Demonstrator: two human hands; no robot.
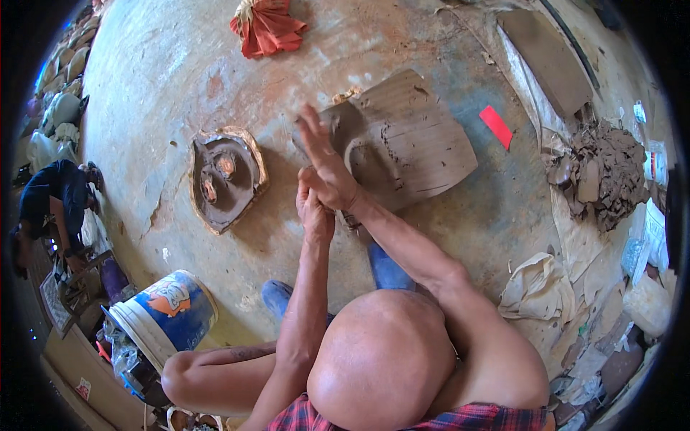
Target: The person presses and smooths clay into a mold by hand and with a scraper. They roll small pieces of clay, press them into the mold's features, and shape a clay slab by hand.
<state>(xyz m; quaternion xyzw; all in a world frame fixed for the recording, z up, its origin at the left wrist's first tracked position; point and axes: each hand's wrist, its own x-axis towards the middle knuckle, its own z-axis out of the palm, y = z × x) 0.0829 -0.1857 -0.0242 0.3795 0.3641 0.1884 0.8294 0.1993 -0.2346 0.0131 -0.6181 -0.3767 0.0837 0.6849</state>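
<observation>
My right hand (327,161) is raised over the left edge of a grey-brown clay slab (424,136), its fingers stretched out and holding nothing. Just below its palm, my left hand (315,208) is closed, with the fingers curled against the heel of the right hand. Whether anything small is inside that fist is hidden. Ragged marks run across the slab, and a curved hollow shows near its left side. Part of a pale brown rim (347,95) peeks out behind it. To the left lies a rough-rimmed mould (261,188) lined with dark clay, with two round orange-brown knobs inside.
A red cloth bundle (267,32) lies at the far side, and a flat red piece (496,127) right of the slab. Heaped clay (607,176) and a clay block (546,61) are at right. A bucket (172,309) and another person (54,205) are at left.
</observation>
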